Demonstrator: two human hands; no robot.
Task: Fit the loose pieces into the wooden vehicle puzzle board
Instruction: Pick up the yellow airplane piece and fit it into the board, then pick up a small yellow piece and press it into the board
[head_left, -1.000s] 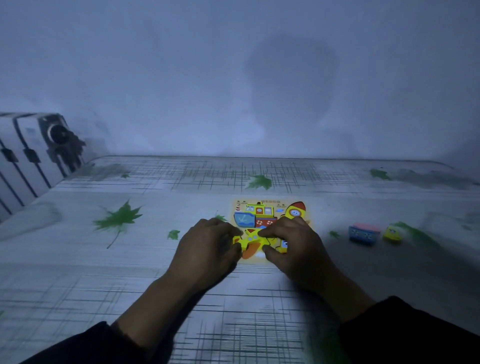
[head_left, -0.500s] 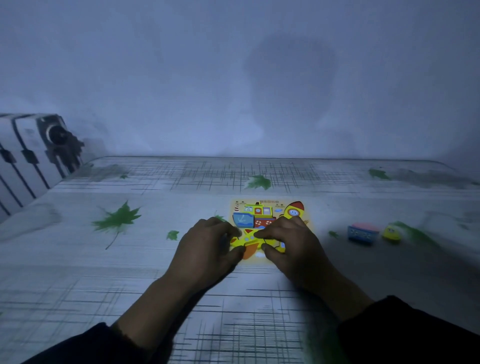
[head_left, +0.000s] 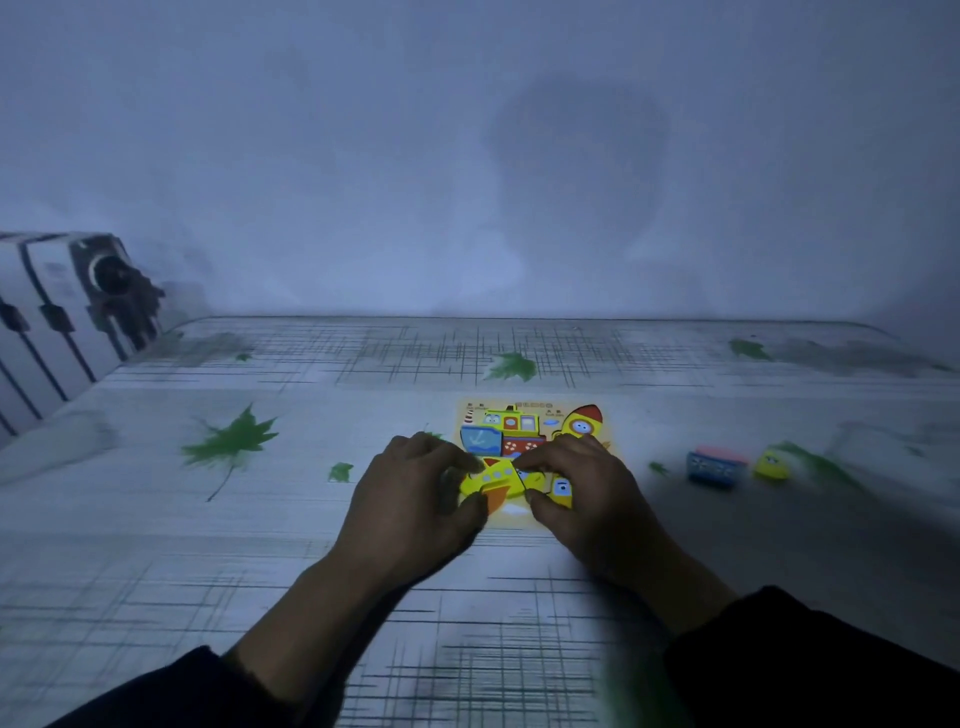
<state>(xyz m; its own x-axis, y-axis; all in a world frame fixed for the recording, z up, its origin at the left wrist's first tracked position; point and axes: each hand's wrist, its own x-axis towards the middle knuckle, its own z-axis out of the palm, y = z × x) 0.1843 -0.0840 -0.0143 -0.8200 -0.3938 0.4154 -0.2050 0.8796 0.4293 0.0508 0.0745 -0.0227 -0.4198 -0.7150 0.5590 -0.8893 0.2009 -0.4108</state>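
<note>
Board partly filled: ship and rocket seated. Left hand and right hand pinch the yellow piece; two pieces remain loose.

Two bare hands, left hand and right hand, no rings or watch showing, forearms bare, dark sleeves pushed up.
</note>
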